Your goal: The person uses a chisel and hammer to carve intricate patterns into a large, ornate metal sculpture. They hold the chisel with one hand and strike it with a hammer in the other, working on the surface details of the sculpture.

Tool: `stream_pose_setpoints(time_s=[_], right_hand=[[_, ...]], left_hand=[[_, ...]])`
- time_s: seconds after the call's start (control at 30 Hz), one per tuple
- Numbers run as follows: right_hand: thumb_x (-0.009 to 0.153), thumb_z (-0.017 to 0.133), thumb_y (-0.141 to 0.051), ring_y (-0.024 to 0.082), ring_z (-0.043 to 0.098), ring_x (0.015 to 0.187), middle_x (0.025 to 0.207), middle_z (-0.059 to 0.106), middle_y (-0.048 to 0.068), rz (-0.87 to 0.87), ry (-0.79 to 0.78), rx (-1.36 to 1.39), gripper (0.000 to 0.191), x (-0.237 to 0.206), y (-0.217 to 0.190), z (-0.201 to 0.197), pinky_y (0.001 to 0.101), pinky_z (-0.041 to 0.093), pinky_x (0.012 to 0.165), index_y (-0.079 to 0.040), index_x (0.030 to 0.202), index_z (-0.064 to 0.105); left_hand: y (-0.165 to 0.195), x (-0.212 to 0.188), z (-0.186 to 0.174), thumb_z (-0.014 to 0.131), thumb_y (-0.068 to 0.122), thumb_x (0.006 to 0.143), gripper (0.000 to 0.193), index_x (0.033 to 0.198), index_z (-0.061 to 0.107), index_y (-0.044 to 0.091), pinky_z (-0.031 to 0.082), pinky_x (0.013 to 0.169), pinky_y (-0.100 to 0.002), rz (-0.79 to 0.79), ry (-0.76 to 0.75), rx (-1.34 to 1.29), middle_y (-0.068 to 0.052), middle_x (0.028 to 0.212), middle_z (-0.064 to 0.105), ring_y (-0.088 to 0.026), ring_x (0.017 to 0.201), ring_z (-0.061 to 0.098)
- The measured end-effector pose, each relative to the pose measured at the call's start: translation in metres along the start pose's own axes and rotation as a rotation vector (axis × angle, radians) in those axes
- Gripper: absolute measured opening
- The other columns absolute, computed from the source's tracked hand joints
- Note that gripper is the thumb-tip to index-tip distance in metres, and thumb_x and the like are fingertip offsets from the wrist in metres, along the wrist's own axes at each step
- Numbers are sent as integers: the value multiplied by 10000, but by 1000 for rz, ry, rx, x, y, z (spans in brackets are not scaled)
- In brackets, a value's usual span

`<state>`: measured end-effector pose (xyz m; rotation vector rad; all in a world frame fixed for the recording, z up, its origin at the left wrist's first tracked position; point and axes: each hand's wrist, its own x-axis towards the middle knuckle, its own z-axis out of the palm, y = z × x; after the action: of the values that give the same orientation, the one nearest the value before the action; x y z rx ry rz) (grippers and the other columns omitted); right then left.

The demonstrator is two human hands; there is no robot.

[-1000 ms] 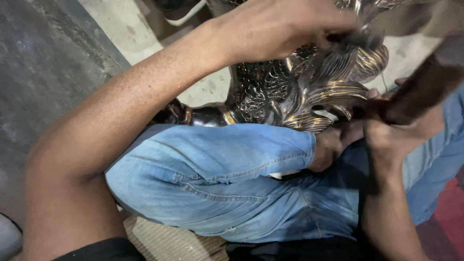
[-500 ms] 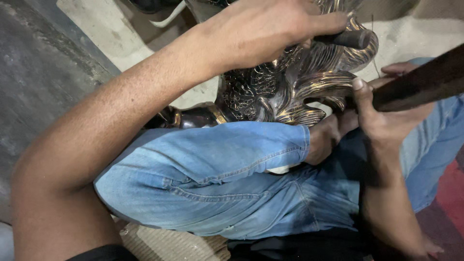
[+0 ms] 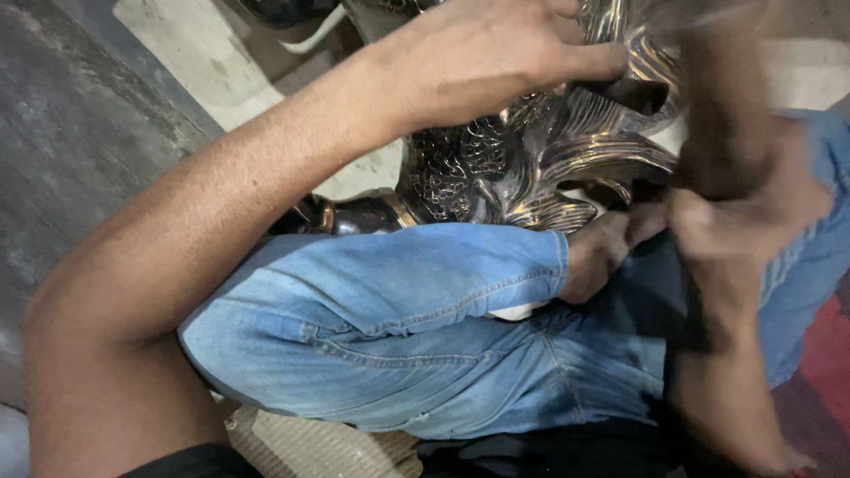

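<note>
My left hand reaches across the top of the view and grips the upper part of an ornate, shiny dark metal piece with scale and feather-like relief. The piece rests against my folded legs in blue jeans. At the right, my right hand is blurred by motion and closed around a dark wooden handle that stands nearly upright beside the metal piece. A bare foot shows under the metal piece.
A grey concrete floor lies at the left, with a paler slab further up. A woven mat sits under my leg. A red surface shows at the right edge.
The wooden handle in my right hand has swung from lying slanted at the right to nearly upright, with heavy blur. My left hand stays on the metal piece.
</note>
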<state>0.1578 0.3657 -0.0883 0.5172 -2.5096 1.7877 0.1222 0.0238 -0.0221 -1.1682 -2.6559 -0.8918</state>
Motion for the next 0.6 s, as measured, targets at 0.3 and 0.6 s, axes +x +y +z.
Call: stream_pose_setpoints(time_s=[0.3, 0.6], right_hand=[[995, 787, 0, 216, 563, 938, 1105, 551, 128, -129, 31, -200, 417, -2, 7, -1, 287, 473, 856, 70, 1297, 508], [883, 787, -58, 237, 646, 894, 1053, 638, 125, -192, -14, -285, 460, 5, 5, 4, 314, 553, 842, 41, 1269, 558]], left_hand=[[1, 3, -5, 588, 35, 955, 365, 1309, 627, 113, 536, 801, -427, 7, -62, 6, -76, 1001, 703, -302, 1081, 680], [-5, 3, -2, 579, 59, 944, 389, 1332, 598, 77, 544, 840, -416, 154, 30, 7, -87, 1048, 688, -296, 1082, 659]])
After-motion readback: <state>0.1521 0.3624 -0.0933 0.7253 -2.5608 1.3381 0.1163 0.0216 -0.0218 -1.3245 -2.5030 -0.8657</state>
